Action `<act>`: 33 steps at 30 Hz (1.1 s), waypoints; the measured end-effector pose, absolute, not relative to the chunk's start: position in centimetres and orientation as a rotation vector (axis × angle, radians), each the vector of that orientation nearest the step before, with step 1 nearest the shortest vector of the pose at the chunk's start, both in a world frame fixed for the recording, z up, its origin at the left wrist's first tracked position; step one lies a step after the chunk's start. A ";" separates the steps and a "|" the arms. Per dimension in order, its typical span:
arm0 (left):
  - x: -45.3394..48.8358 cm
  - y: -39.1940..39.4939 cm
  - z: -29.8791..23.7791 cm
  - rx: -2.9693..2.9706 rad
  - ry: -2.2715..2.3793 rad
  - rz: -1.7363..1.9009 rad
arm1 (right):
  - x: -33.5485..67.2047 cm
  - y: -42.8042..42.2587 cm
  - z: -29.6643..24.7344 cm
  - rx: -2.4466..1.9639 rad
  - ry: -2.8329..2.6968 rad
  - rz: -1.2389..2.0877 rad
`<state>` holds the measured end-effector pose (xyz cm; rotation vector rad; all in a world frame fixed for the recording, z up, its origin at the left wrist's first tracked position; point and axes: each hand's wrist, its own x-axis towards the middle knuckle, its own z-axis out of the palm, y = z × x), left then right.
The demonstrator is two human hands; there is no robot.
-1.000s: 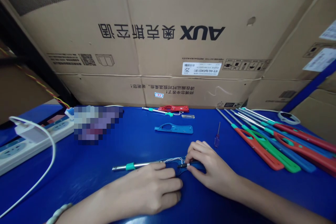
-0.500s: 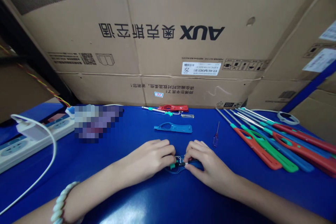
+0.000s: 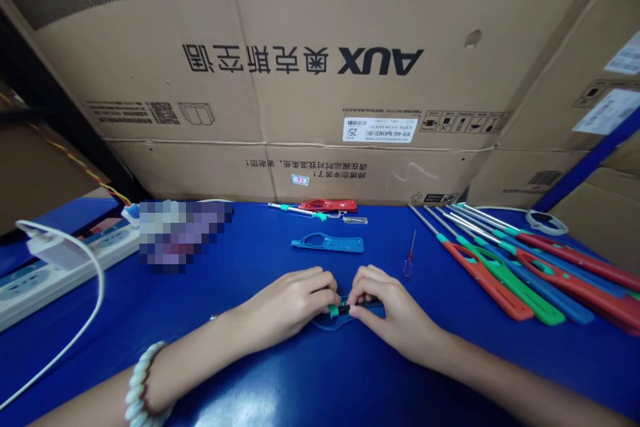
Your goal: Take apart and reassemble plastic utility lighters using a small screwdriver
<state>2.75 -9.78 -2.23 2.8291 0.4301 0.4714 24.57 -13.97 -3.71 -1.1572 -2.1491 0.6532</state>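
Note:
A blue lighter handle half (image 3: 327, 327) lies on the table beneath both my hands, largely covered by them. My left hand (image 3: 300, 297) is closed, its fingertips pinching at a green trigger (image 3: 333, 311) over that handle half. From the right, my right hand (image 3: 387, 303) pinches a small black part (image 3: 345, 309) beside the trigger between thumb and fingers. Another blue handle half (image 3: 329, 243) rests just beyond my hands. Farther back are a red handle half (image 3: 330, 205), a metal lighter tube with a green trigger (image 3: 319, 215), and a clear fuel tank (image 3: 355, 220).
A small screwdriver (image 3: 409, 265) lies right of my hands. Several long-nosed lighters (image 3: 500, 287) are fanned out at the right. A power strip (image 3: 70, 270) with a white cable (image 3: 100, 280) occupies the left side. A large cardboard box (image 3: 300, 100) stands behind.
The fingers of my right hand have moved slightly left and closer to my left hand, covering the white bit seen before. The whole view has shifted slightly.

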 end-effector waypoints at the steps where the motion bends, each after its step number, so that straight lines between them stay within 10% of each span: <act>1: 2.8 -9.8 -2.3 2.816 0.434 0.490 | 24.6 -13.9 -3.7 -1.161 -2.132 0.668; 33: 2.6 -10.0 -3.3 2.464 0.453 0.756 | 24.6 -13.8 -4.0 -1.139 -2.023 0.749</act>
